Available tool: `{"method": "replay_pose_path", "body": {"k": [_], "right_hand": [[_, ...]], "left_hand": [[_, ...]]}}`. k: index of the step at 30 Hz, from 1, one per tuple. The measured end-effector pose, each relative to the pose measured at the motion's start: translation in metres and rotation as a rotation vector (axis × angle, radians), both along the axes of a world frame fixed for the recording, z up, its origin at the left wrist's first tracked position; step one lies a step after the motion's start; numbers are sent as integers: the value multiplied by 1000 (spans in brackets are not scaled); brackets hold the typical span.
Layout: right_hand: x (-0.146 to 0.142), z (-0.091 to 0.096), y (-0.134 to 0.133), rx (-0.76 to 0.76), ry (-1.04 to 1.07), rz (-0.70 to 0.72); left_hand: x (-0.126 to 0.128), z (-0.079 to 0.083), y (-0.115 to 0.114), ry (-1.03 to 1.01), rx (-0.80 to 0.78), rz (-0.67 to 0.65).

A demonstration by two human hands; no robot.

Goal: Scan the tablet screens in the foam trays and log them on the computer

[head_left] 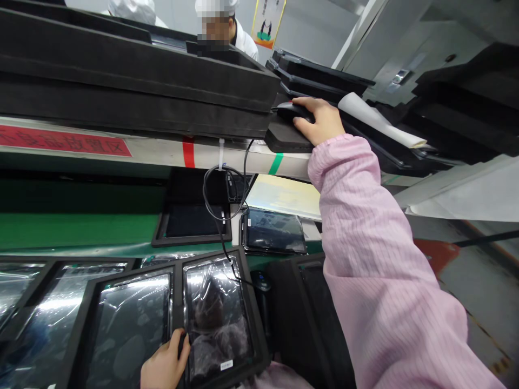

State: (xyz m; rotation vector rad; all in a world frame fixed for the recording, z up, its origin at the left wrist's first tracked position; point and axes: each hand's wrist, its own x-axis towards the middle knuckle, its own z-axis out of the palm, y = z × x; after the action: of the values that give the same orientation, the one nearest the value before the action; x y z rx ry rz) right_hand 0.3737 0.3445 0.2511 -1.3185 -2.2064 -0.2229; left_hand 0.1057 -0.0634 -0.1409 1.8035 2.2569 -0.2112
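My right hand (320,120), in a pink sleeve, reaches up to the shelf and rests over a black computer mouse (291,111) on a black foam pad (284,139); its fingers curl around the mouse. My left hand (165,363) is at the bottom edge, with its thumb hooked over the rim of a black foam tray (251,302). That tray holds a tablet screen (217,319) wrapped in shiny plastic film. The mouse cable (221,216) hangs down from the shelf to the bench.
Stacked black foam trays (133,81) fill the upper shelf, above a white rail with a red label (60,140). More film-wrapped screens (130,324) lie at the lower left. Another tablet (275,231) and an open tray (192,221) sit on the green bench. A person in white stands behind the shelf.
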Motion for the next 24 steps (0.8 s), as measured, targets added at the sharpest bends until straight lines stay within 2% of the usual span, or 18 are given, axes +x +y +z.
{"method": "replay_pose_path", "body": {"k": [24], "right_hand": [[-2, 2, -1, -45, 17, -25]], "left_hand": [[-1, -4, -2, -13, 14, 12]]}}
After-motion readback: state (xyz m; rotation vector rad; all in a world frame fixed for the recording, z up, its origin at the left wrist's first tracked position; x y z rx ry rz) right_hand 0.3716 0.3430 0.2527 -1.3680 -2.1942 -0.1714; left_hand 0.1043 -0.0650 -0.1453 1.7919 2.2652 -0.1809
